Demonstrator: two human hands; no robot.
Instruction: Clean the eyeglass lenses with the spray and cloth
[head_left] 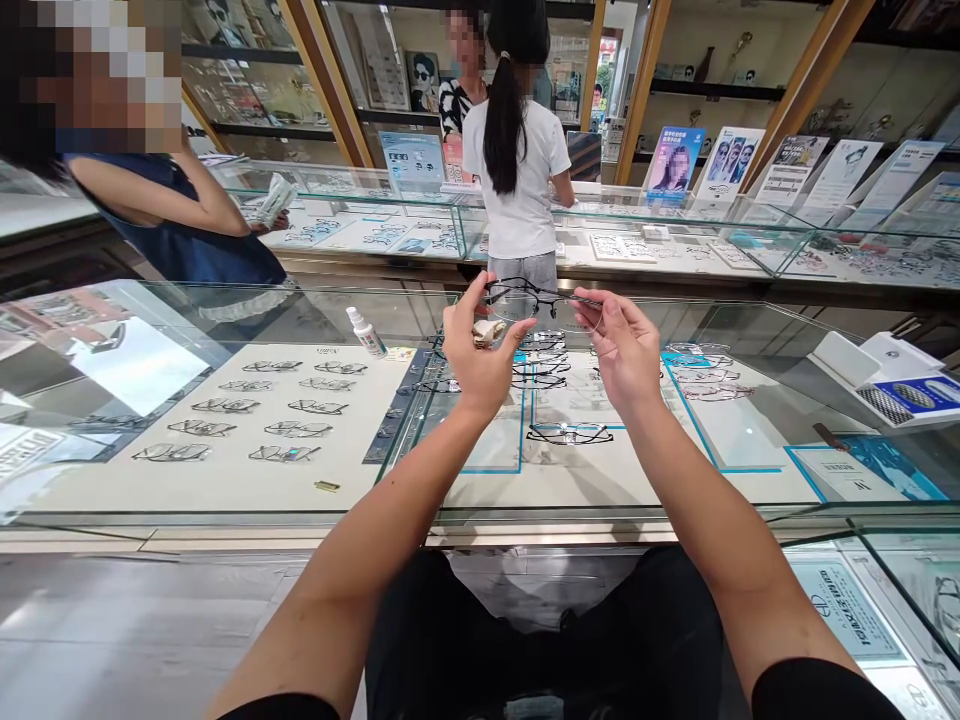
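Observation:
A pair of dark-framed eyeglasses is held up above the glass counter between my two hands. My left hand grips the frame at its left end, thumb and fingers bent around the lens area. Against that palm sits a crumpled pale cloth or tissue. My right hand pinches the right side of the eyeglasses near a temple arm, its fingers closed. Below the hands, under the glass, lie several more eyeglasses on a pale display board.
A white spray bottle stands on the glass counter to the left. An open white box is on the right. Across the aisle, a person in a white shirt faces another counter; a person in blue stands at left.

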